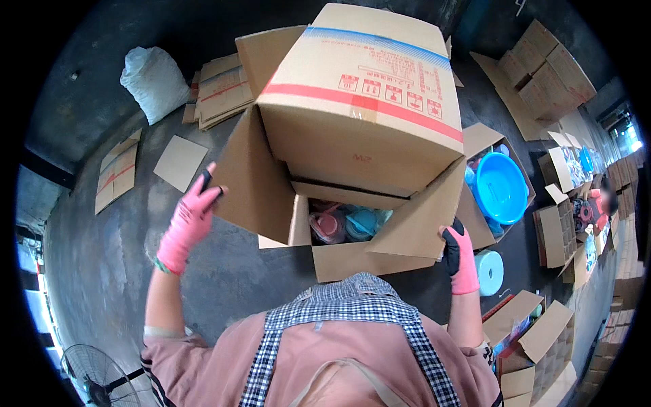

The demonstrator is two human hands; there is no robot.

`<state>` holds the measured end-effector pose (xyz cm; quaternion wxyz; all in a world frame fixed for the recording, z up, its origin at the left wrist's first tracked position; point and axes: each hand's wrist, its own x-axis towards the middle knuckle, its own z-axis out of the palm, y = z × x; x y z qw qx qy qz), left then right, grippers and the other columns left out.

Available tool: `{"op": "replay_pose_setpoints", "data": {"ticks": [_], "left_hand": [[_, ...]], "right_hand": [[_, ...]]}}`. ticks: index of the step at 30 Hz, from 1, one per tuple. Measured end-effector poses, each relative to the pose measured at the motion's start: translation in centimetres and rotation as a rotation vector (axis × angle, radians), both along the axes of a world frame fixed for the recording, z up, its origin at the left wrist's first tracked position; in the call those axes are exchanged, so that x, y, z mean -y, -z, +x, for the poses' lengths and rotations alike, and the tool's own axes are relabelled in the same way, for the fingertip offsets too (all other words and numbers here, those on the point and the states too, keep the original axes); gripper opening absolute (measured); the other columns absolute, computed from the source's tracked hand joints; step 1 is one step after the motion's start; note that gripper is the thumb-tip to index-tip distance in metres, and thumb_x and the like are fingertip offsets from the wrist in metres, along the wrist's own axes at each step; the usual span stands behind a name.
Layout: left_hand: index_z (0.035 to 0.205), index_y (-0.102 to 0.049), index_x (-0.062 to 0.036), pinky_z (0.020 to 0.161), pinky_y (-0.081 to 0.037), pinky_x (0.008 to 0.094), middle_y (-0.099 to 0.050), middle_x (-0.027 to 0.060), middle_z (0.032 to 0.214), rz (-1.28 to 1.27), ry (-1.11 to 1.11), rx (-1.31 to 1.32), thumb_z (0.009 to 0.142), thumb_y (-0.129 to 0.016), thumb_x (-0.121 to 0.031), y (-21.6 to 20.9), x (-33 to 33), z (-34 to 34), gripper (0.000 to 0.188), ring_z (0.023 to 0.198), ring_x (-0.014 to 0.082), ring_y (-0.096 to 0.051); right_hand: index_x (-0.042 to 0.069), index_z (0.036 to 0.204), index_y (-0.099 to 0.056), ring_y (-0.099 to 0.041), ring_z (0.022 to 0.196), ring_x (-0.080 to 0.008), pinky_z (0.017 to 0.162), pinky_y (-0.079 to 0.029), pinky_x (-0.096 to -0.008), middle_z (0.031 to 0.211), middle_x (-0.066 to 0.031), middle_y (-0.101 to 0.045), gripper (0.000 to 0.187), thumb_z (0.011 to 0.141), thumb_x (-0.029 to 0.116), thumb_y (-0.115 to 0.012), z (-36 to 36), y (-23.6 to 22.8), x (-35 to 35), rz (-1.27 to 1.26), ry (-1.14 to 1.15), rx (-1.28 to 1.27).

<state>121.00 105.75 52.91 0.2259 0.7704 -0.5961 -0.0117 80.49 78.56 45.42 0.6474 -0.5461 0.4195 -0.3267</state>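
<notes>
A large cardboard box (359,129) with red and blue bands is tilted in front of me, its flaps spread toward me. Below its mouth an opened carton (300,220) holds wrapped pink plastic ware (328,225) and blue plastic ware (361,222). My left hand (190,227), in a pink glove with dark fingertips, has its fingers apart beside the left flap (251,183); whether it touches the cardboard is unclear. At the outer corner of the right flap (424,214), my right hand (461,258) curls its gloved fingers round the edge.
To the right stand a carton with a blue basin (500,188), a light-blue cylinder (489,273) and an open divided carton (536,339). Flattened cardboard (224,88) and a white sack (154,83) are far left; a fan (95,380) is near left. Another person (600,207) works far right.
</notes>
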Motion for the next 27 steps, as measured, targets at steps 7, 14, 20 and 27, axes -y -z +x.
{"op": "replay_pose_setpoints", "data": {"ticks": [7,14,20,27], "left_hand": [[0.097,-0.057,-0.0121,0.079,-0.039,0.0460,-0.049,0.0122,0.115,-0.084,-0.572,1.034,0.070,-0.058,-0.011,-1.4,8.1,7.1,0.027,0.105,0.0337,-0.044],[0.083,-0.061,-0.0049,0.078,-0.043,0.0381,-0.060,0.0155,0.083,0.334,0.223,0.079,0.077,-0.051,-0.035,18.2,22.9,-7.2,0.033,0.086,0.0286,-0.057],[0.113,-0.049,-0.0074,0.095,-0.027,0.0521,-0.043,0.0153,0.121,0.284,0.069,0.091,0.079,-0.043,-0.048,33.1,15.8,-11.3,0.053,0.119,0.0348,-0.031],[0.111,-0.052,-0.0108,0.079,-0.038,0.0359,-0.055,0.0086,0.098,0.703,-0.519,-1.267,0.074,-0.047,-0.049,30.8,8.4,-7.0,0.054,0.088,0.0203,-0.050]], "right_hand": [[-0.004,0.118,-0.042,-0.051,0.097,-0.0151,0.084,-0.041,-0.0268,0.107,-0.0101,-0.053,0.055,0.070,0.009,-0.064,2.6,-9.6,-4.6,0.022,-0.224,-0.295],[-0.003,0.116,-0.045,-0.053,0.093,-0.0179,0.084,-0.039,-0.0286,0.098,-0.0148,-0.058,0.053,0.069,0.012,-0.063,4.6,-7.2,-3.4,0.038,-0.552,-0.281],[-0.001,0.120,-0.041,-0.054,0.097,-0.0241,0.086,-0.038,-0.0316,0.101,-0.0162,-0.057,0.055,0.072,0.015,-0.063,3.7,-7.2,-2.6,-0.094,-0.660,-0.456],[0.001,0.118,-0.044,-0.050,0.102,-0.0225,0.090,-0.036,-0.0316,0.107,-0.0116,-0.054,0.040,0.081,0.013,-0.054,6.3,-9.4,0.8,-0.419,-0.503,-0.415]]}}
